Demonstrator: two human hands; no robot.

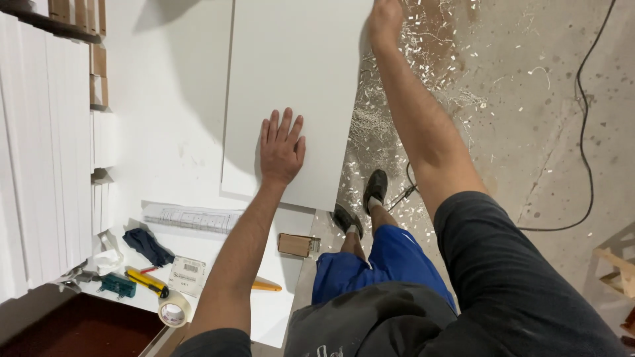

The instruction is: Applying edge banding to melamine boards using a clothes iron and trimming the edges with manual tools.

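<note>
A large white board [291,73] lies on the white workbench [165,125], its right edge overhanging the floor. My left hand [281,149] rests flat on the board's near part, fingers spread. At the top of the view my right hand [385,23] grips the board's far right edge, arm stretched out. My legs in blue shorts and dark shoes stand beside the bench.
On the bench near me lie a roll of clear tape [174,309], a yellow utility knife [147,281], a dark cloth [147,246], a paper drawing [192,218] and a small wooden block [296,245]. White panels [40,158] are stacked left. Shavings and a black cable [582,139] cover the concrete floor.
</note>
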